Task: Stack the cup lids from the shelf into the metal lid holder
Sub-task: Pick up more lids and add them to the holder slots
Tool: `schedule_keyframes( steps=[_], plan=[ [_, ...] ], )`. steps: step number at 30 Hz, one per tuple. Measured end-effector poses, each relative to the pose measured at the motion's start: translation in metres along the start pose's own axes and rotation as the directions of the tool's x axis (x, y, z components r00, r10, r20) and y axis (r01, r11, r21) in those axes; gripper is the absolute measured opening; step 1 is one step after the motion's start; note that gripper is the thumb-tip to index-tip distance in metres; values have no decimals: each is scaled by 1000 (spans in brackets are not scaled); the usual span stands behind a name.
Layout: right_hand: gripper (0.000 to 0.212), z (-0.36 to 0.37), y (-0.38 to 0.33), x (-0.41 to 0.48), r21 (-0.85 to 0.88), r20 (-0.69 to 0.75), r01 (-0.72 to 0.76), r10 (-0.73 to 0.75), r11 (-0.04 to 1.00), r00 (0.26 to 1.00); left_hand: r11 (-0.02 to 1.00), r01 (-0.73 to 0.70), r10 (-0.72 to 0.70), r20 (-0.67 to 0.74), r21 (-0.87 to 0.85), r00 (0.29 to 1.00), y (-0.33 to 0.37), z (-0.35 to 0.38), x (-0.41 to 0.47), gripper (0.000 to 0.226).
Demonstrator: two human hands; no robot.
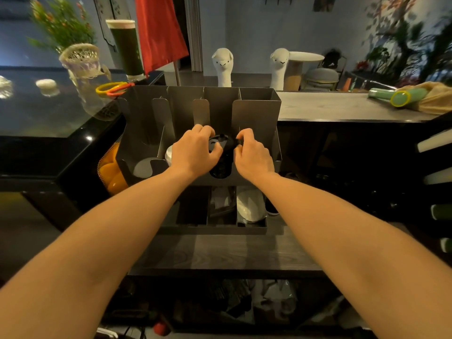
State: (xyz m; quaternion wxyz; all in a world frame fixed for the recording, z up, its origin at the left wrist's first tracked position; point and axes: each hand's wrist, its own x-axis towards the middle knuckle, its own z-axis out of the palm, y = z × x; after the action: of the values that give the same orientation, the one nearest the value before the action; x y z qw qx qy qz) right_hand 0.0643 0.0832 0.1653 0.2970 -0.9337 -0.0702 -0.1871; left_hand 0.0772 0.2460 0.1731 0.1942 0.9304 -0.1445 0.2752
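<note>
Far left: a glossy black worktop (49, 113) carries a lace-wrapped glass jar (83, 67), a tall cup (127, 47) of dark green drink and some yellow and orange rings (113, 88). Below its edge we see orange fruit in a mesh bag (112, 172), just beside the holder's left wall.

Centre: the metal lid holder (256, 111) has four compartments side by side. The first from the left has a white lid (143, 168) at its bottom. A second white lid (168, 154) shows in the next one, partly hidden by the left hand (195, 152).

Left grip: closed, fingers and thumb curled round the left edge of a black lid (221, 140).

The lid sits in the third compartment, above a dark stack (220, 170) seen through the front slot. We cannot tell whether one lid or several are held.

Right hand (254, 157): grip closed, pinching the lid's right edge.

Two llama figures (222, 66) stand behind the holder. Under it, a tray (220, 231) holds more white lids (249, 204).

Right: a grey worktop (330, 106) bears a green tube (396, 95) lying against a beige bag (435, 94).
</note>
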Motion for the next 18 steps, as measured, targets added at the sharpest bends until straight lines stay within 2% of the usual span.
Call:
schedule_keyframes(
  steps=[4,7,11,14,18],
  plan=[
    [25,0,-5,-28,57,12,21,-22,998,1000,996,11,-12,-7,-88,1000,8,-6,-30,19],
    [25,4,2,-52,41,64,-6,4,999,998,986,102,-90,99,-129,991,16,-3,-54,19],
    [26,8,27,-87,-62,145,-96,104,993,984,977,183,-148,273,-107,951,33,15,-82,21],
    [25,5,52,-108,-146,193,-161,188,976,963,978,186,-136,385,-96,913,50,33,-94,22],
    [22,-7,85,-126,-210,183,-246,285,946,941,986,133,-68,493,-98,867,76,56,-103,24]
  ],
)
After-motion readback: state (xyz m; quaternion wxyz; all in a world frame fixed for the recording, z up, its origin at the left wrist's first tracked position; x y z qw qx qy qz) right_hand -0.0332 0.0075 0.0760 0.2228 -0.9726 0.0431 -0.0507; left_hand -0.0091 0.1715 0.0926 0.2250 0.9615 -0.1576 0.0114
